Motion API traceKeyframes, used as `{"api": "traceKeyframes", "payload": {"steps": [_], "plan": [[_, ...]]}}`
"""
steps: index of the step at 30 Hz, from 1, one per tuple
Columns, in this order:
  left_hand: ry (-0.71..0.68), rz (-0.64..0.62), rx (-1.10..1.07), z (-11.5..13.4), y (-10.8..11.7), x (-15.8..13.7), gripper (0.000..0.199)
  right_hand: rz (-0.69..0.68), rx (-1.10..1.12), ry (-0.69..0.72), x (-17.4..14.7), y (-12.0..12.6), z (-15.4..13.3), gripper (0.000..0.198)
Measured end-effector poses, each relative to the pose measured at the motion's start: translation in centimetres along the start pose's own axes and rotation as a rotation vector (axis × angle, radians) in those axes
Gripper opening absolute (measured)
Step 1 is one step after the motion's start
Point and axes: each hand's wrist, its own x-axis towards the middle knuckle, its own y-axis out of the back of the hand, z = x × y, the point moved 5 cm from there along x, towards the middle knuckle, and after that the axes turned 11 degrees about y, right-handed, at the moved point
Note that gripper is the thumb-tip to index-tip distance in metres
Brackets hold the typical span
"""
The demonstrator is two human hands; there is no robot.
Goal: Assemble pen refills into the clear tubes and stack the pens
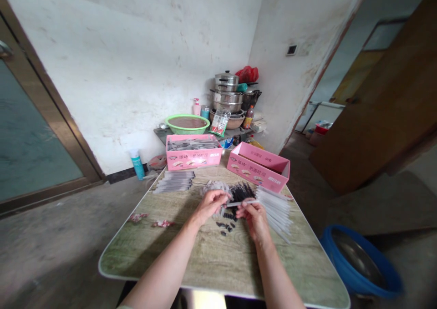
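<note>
Over the middle of the table, my right hand point(253, 214) pinches a thin translucent plastic tube point(235, 204) lying roughly level. My left hand point(212, 204) has its fingertips closed at the tube's left end; whether they grip the tube or a small part there, I cannot make out. Behind my left hand sits a heap of small pale pieces point(212, 186). A pile of thin black sticks point(241, 190) lies just beyond my right hand, and small black caps point(223, 225) are scattered below the fingers. Pale clear tubes point(275, 211) spread out to the right.
Two pink boxes stand at the back: the left box point(194, 159) is full of finished-looking grey sticks, the right box point(258, 170) shows a dark inside. A row of grey-white sticks point(175, 181) lies at left. A blue tub point(362, 261) stands right of the table point(150, 250).
</note>
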Motion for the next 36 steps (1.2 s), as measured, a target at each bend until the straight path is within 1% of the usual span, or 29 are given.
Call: {"api": "traceKeyframes", "payload": {"steps": [3,6,8,10,13,16,18,20,22,24,27,30,34,35,36], "plan": [[-0.027,0.099,-0.051,0.3,0.5,-0.1,0.055,-0.074,-0.006,-0.054,-0.3,-0.8,0.3,0.026],[-0.053,0.129,-0.081,0.4,0.4,-0.1,0.063,-0.092,0.012,-0.086,-0.6,-1.4,0.4,0.028],[-0.095,0.123,-0.125,0.4,0.0,-0.1,0.065,-0.094,0.029,-0.101,-0.7,-1.8,0.5,0.029],[-0.128,0.089,-0.168,0.5,-0.5,0.0,0.064,-0.124,0.032,-0.129,-0.9,-2.3,0.8,0.029],[-0.116,0.020,-0.205,0.5,-1.0,0.0,0.064,-0.159,0.040,-0.151,-1.0,-2.7,1.3,0.028],[-0.083,0.027,-0.238,0.4,-0.4,0.1,0.064,-0.111,0.060,-0.111,-0.7,-2.3,1.2,0.027],[-0.060,0.038,-0.212,0.1,0.1,0.2,0.055,-0.073,0.063,-0.090,-0.5,-1.9,1.1,0.028],[-0.035,0.022,-0.167,-0.1,0.3,0.4,0.045,-0.045,0.064,-0.079,-0.4,-1.6,0.9,0.028],[-0.026,0.012,-0.154,-0.3,0.4,0.5,0.040,-0.031,0.067,-0.076,-0.4,-1.4,0.7,0.030],[-0.044,0.052,-0.172,-0.3,0.7,0.6,0.036,-0.019,0.070,-0.067,-0.4,-1.2,0.4,0.030],[-0.083,0.162,-0.208,-0.3,1.6,0.8,0.031,0.005,0.054,-0.042,-0.5,-0.8,0.1,0.027],[-0.116,0.217,-0.240,-0.3,2.2,0.9,0.028,0.027,-0.024,0.004,-0.5,-0.3,-0.2,0.028],[-0.153,0.264,-0.242,-0.2,2.6,0.7,0.024,0.163,-0.261,0.176,-0.5,0.8,-0.8,0.037],[-0.160,0.280,-0.245,-0.1,2.7,0.6,0.024,0.170,-0.328,0.202,-0.5,0.9,-0.8,0.041],[-0.164,0.292,-0.248,-0.1,2.8,0.6,0.024,0.148,-0.389,0.208,-0.5,0.8,-0.8,0.044]]}}
